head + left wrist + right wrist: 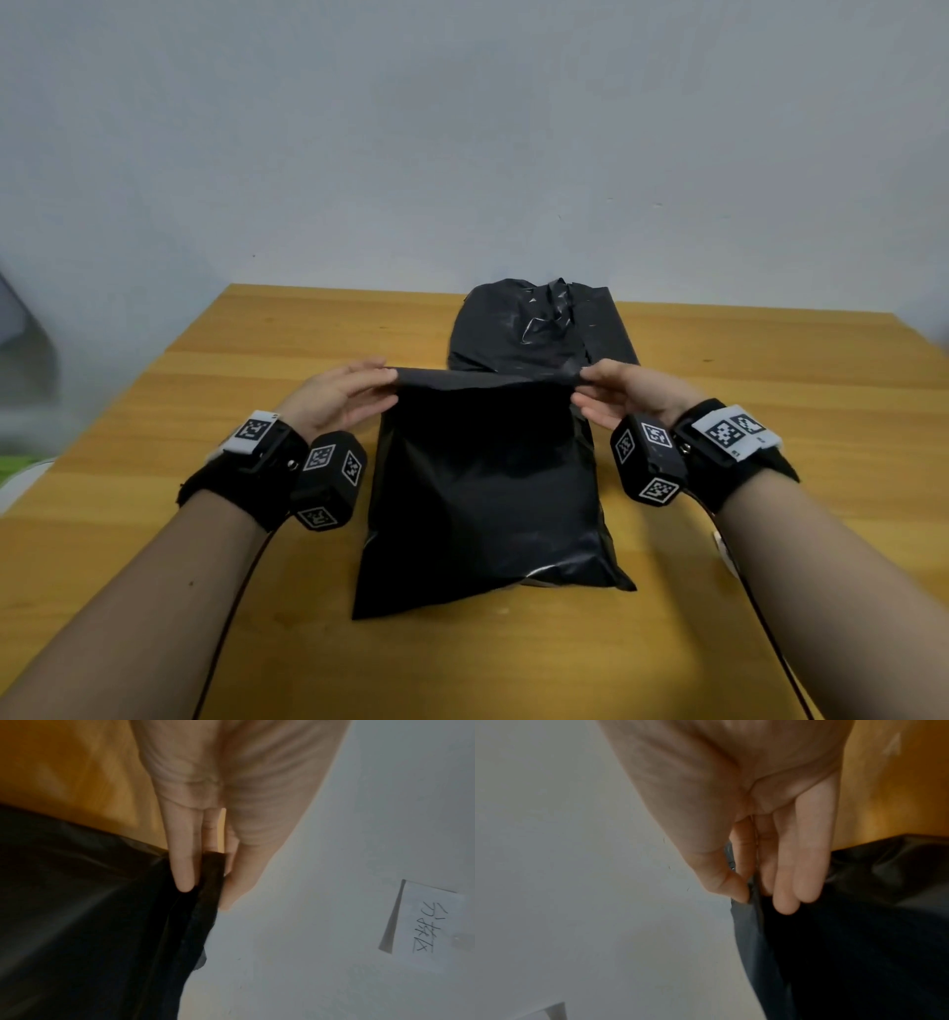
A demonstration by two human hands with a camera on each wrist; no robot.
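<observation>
A black plastic mailer bag (488, 493) lies on the wooden table (205, 360), its far flap raised off the table. My left hand (354, 388) pinches the flap's left corner between thumb and fingers, and the same black bag (90, 923) and left hand (205, 878) fill the left wrist view. On the other side my right hand (608, 388) pinches the right corner. The right wrist view has the right hand (754, 894) with its thumb on the outer face of the bag (859, 943) and fingers on the inner face. The flap's edge is stretched straight between both hands.
A second, crumpled black plastic bag (539, 324) sits behind the first, at the table's far edge against the pale wall. A paper note with handwriting (426, 923) hangs on the wall. Bare wood lies left and right of the bags.
</observation>
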